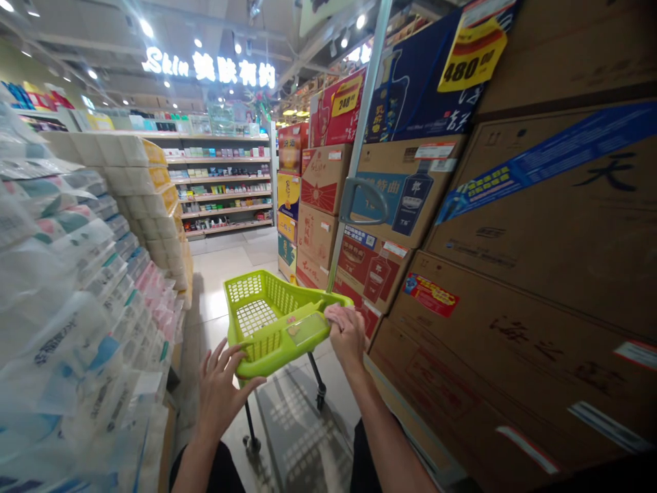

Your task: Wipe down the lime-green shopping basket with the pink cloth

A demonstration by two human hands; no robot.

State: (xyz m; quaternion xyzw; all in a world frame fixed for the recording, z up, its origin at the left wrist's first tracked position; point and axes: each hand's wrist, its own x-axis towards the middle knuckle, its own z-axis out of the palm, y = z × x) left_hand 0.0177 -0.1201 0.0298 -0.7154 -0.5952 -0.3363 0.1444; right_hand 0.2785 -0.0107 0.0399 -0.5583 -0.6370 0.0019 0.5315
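Observation:
A lime-green shopping cart [302,346] with a perforated basket stands in the aisle in front of me, its near rim toward my body. My right hand [349,335] is closed around a bunched pink cloth [336,314], pressed on the right corner of that rim. At the near left corner, my left hand [220,376] has its fingers spread and its thumb apart. Those fingertips reach the rim; I cannot tell how firmly they rest there. No goods show inside the basket.
Stacked liquor cartons [400,185] line the right side, with a metal pole [365,103] bearing a grey loop handle [363,200]. Packs of tissue paper [76,308] are piled on the left. Product shelves [223,178] stand at the far end of the tiled floor [210,263].

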